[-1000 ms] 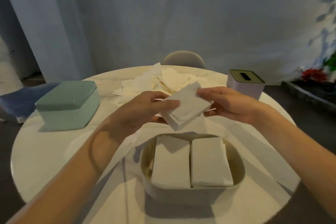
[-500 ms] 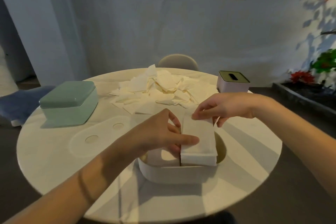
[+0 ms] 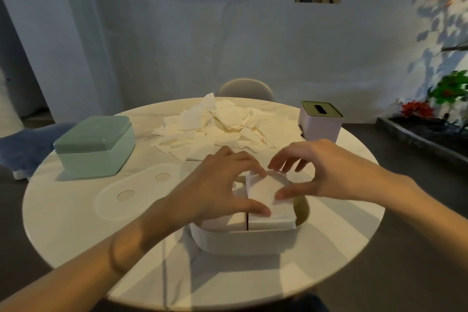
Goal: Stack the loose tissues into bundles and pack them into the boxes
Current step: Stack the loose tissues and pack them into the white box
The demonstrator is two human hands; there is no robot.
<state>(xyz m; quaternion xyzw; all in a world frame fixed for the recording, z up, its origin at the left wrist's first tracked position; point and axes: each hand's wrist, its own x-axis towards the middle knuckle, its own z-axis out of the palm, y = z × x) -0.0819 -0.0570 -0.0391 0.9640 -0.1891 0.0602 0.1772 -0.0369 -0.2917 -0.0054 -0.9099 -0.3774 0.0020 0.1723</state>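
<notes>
An open white oval box (image 3: 243, 239) stands on the round table near me, with two stacks of folded tissues side by side in it. The right-hand tissue bundle (image 3: 268, 191) rises above the rim. My left hand (image 3: 215, 187) spans its left edge, thumb at the near end and fingertips at the far end, gripping it. My right hand (image 3: 326, 170) hovers over the bundle's right side. Only its thumb touches the top, while the fingers hang curled above the far end. A heap of loose tissues (image 3: 228, 124) lies behind the box.
The box's flat white lid (image 3: 131, 191) lies to the left. A closed green box (image 3: 93, 144) stands at the left, and a square pale box with a slotted green top (image 3: 320, 120) at the back right. Chairs stand behind and left. Plants are on the floor at the right.
Both hands brought the bundle down from mid-air onto the right stack in the box. My right fingers have since lifted off its far end, and the thumb now rests on top.
</notes>
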